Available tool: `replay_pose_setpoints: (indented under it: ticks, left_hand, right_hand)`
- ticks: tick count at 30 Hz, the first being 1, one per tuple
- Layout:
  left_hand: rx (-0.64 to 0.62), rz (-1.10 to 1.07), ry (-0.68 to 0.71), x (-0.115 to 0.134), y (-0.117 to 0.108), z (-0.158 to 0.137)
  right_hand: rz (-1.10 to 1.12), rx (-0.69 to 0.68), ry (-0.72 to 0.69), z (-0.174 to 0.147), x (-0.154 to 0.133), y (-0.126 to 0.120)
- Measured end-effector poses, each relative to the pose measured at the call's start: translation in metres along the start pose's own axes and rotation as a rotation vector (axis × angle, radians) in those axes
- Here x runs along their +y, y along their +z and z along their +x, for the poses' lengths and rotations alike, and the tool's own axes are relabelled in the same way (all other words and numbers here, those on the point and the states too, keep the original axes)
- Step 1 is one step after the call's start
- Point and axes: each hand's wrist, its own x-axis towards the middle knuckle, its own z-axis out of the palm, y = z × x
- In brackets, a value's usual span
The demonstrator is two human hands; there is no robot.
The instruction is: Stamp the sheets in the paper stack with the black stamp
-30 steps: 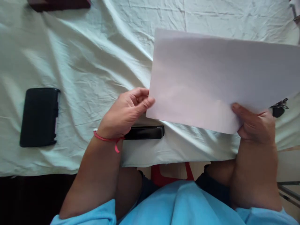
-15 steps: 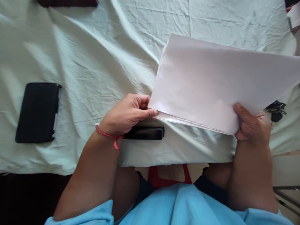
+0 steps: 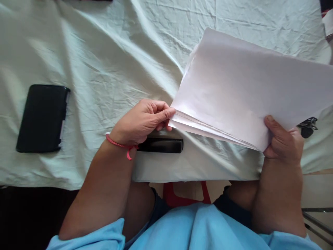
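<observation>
A stack of white paper sheets (image 3: 234,83) is held tilted above the cloth. My right hand (image 3: 284,144) grips its lower right edge, thumb on top and fingers hidden beneath. At the lower left corner my left hand (image 3: 148,119) pinches the sheets between thumb and fingers. There the edges are fanned, with at least one sheet hanging apart below the rest. Just under my left hand lies a black, glossy, long object (image 3: 162,145), which looks like a stapler; its left end is hidden by the wrist.
A black tablet-like case (image 3: 43,118) lies at the left on the pale green tablecloth (image 3: 109,69). Keys (image 3: 308,126) sit by my right hand, partly under the paper. A dark object edges in at the top left. A red stool (image 3: 179,198) shows below the table edge.
My left hand has lifted the paper corner slightly up and to the right, and the sheets' edges have spread apart. My right hand keeps its grip. The view has shifted a little.
</observation>
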Motion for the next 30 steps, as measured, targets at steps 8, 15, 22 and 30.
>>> replay_pose_setpoints:
  ticks: [8,15,22,30]
  left_hand:
    - [0.178,-0.229,0.005,-0.0029,0.0049,0.006]
    - [0.236,-0.055,0.065,0.0,0.005,0.0019]
    - [0.187,-0.06,0.104,-0.0018,0.0063,0.0017]
    - [0.204,-0.042,0.063,-0.0017,0.0067,-0.0007]
  right_hand:
    - [-0.021,0.013,0.003,0.0003,-0.0008,0.0005]
    - [-0.027,0.016,-0.014,-0.0026,-0.0023,0.0035]
    - [0.005,-0.01,-0.041,0.0,0.0002,0.003]
    - [0.017,0.004,-0.059,-0.002,-0.0019,0.0062]
